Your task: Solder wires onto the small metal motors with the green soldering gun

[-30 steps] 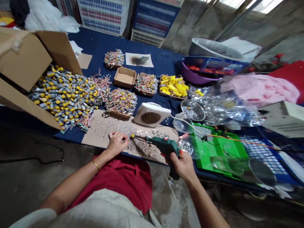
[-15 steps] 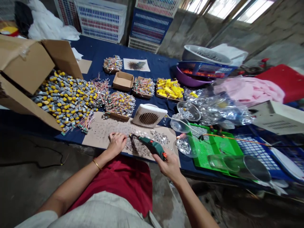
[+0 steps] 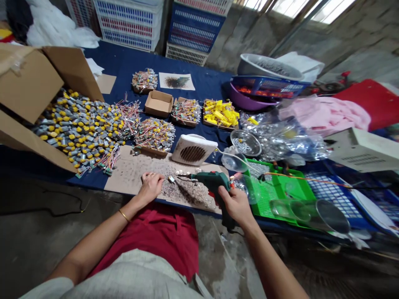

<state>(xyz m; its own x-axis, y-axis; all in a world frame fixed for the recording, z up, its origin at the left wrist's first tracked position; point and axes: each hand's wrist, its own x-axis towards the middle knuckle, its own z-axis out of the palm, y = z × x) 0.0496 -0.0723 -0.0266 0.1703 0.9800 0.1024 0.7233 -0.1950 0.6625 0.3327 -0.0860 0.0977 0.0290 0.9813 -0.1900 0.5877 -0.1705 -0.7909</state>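
My right hand [image 3: 238, 205] is wrapped round the grip of a dark green soldering gun [image 3: 215, 179] with red parts. Its thin tip points left, a short way from a small silver motor [image 3: 171, 179]. Just left of that motor my left hand [image 3: 152, 182] is closed low over the cardboard sheet [image 3: 124, 168], its fingers pinched. Whatever lies between those fingers is too small to make out. Small metal parts [image 3: 199, 193] and dark specks are scattered on the cardboard below the tool. Behind it stands a white fan unit [image 3: 195, 149] with a brown grille.
At the left, a cardboard box [image 3: 26, 79] spills yellow-capped motors [image 3: 84, 128]. Small trays of wired motors [image 3: 154, 135] and yellow parts [image 3: 220, 114] stand behind. To the right are clear bowls [image 3: 233, 160], a green tray [image 3: 268, 199] and an orange cable [image 3: 299, 179].
My right hand has drawn the soldering gun right, away from my left hand, and its tip now points more level. My left hand stays nearly in place.
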